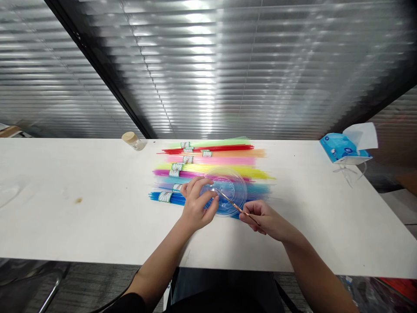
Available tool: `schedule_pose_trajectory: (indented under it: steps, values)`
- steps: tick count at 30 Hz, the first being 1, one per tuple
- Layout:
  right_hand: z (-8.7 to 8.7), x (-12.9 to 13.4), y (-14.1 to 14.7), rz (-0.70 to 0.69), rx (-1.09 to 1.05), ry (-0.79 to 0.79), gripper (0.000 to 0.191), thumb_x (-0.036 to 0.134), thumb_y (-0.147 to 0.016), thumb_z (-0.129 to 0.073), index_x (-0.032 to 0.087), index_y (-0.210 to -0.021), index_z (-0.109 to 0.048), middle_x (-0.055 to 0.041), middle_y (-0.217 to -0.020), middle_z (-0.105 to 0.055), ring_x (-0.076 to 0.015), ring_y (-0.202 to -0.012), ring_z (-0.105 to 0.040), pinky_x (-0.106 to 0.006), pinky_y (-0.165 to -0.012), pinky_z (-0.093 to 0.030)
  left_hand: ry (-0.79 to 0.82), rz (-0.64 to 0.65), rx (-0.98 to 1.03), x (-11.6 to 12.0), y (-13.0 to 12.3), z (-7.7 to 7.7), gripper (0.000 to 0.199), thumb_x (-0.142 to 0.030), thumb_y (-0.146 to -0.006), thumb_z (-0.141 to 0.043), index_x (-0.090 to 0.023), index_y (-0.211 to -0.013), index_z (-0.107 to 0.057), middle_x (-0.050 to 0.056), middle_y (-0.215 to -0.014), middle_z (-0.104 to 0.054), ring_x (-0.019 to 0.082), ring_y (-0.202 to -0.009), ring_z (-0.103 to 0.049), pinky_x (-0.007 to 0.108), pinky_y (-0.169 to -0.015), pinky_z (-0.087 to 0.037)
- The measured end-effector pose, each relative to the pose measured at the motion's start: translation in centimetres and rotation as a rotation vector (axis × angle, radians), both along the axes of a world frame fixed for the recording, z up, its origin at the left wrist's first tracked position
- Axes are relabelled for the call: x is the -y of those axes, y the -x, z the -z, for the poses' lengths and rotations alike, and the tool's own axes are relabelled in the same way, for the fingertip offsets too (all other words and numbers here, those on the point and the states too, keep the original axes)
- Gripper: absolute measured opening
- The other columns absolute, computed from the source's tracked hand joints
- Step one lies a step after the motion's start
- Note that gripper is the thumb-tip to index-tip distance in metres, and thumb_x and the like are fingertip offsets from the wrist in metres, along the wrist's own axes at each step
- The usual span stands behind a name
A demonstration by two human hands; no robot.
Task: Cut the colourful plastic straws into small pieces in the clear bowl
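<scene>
Your right hand [260,218] pinches a slim copper-coloured metal tool [233,204] that angles over one clear round plastic dish [241,191], just ahead; your left hand [196,207] curls at the dish's left side, its grip unclear. On the white table [107,208] before silver blinds [208,69] lie at least eight bundles of thin coloured sticks [224,161], one beige-lidded jar [133,140] and one blue tissue pack [340,147].

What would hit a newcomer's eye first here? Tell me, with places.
The rainbow of thin rods wins, laid in bundles from pale green at the back to deep blue at the front, mid-table. Next comes the clear round dish over the nearer rods, with the left hand at its left side and the right hand holding a thin coppery tool.
</scene>
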State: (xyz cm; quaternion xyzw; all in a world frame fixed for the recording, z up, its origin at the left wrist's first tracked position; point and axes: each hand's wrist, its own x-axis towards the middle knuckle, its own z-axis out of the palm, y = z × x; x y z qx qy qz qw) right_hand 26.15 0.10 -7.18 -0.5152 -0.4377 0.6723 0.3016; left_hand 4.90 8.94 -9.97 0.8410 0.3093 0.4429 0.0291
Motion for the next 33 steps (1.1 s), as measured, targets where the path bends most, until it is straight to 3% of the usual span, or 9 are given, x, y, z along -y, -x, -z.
schedule_pose_trajectory:
  steps: [8,17,22,29,33]
  values:
    - [-0.2,0.0,0.2,0.013,0.061,0.017,0.059,0.069,-0.075,-0.071,0.020,-0.063,-0.040,0.0055,-0.054,-0.043,-0.0063,-0.047,-0.031,-0.022,-0.043,-0.020,0.015,-0.011,-0.009,0.0,0.1,0.1,0.012,-0.021,-0.087,-0.060,-0.022,-0.077,-0.066,0.006,-0.107,-0.067,0.027,-0.112,-0.056,0.043,-0.089,-0.030]
    - [1.9,0.5,0.1,0.018,0.101,0.029,0.060,0.072,-0.076,-0.068,0.021,-0.065,-0.039,0.0068,-0.051,-0.039,-0.0059,-0.044,-0.025,-0.022,-0.041,-0.016,0.064,-0.019,-0.015,0.2,0.4,0.1,0.013,-0.023,-0.088,-0.057,-0.022,-0.079,-0.067,0.006,-0.113,-0.066,0.026,-0.114,-0.055,0.044,-0.089,-0.030]
    - [2.3,0.6,-0.6,0.036,0.119,0.025,0.060,0.072,-0.074,-0.070,0.020,-0.065,-0.042,0.0061,-0.050,-0.041,-0.0063,-0.044,-0.025,-0.021,-0.041,-0.018,0.091,-0.035,-0.033,0.0,0.5,0.3,0.016,-0.026,-0.086,-0.057,-0.022,-0.075,-0.066,0.006,-0.113,-0.068,0.027,-0.113,-0.055,0.045,-0.089,-0.030]
    - [1.4,0.4,-1.2,0.206,0.124,-0.116,0.060,0.071,-0.070,-0.075,0.021,-0.062,-0.043,0.0048,-0.048,-0.041,-0.0080,-0.044,-0.030,-0.023,-0.044,-0.022,0.096,-0.024,-0.024,-0.1,0.4,0.8,0.015,-0.028,-0.085,-0.058,-0.022,-0.073,-0.065,0.006,-0.111,-0.069,0.026,-0.113,-0.055,0.046,-0.090,-0.030]
    - [1.8,0.0,-2.1,0.384,0.128,-0.206,0.057,0.067,-0.068,-0.079,0.020,-0.061,-0.047,0.0038,-0.049,-0.042,-0.0090,-0.042,-0.032,-0.024,-0.042,-0.024,0.112,-0.020,-0.058,-0.1,0.2,1.0,0.017,-0.030,-0.087,-0.058,-0.021,-0.074,-0.066,0.006,-0.112,-0.068,0.027,-0.114,-0.055,0.046,-0.091,-0.029]
